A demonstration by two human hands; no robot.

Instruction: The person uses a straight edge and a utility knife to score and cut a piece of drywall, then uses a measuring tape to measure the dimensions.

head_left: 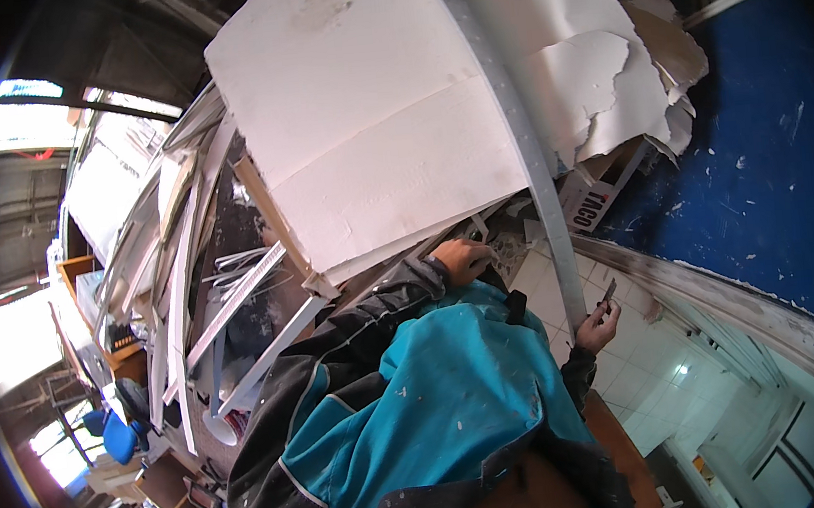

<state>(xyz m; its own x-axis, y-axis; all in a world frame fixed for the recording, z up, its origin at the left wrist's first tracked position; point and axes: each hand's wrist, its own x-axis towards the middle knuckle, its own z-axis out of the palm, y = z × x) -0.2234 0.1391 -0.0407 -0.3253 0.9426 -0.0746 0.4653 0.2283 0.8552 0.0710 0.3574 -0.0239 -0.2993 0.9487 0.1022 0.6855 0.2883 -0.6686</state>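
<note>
A large white board (pixel 366 112), likely plasterboard, spreads out in front of me with a straight seam across its lower part. Across its right side runs a long grey metal strip (pixel 498 81), slightly bent by the lens, whose near end lies beside my right hand (pixel 597 326). That hand is closed on a small knife-like tool (pixel 609 292) that points upward. Close to my waist, just below the board's near edge, is my left hand (pixel 466 259). Its fingers are curled, and what they hold, if anything, is hidden.
Torn white sheets (pixel 595 83) hang over the right edge beside a blue surface (pixel 754 127). A printed white box (pixel 588 201) is beneath them. Metal profiles and offcuts (pixel 174 245) pile up at left, near a blue chair (pixel 121 436). White floor tiles (pixel 631 379) lie lower right.
</note>
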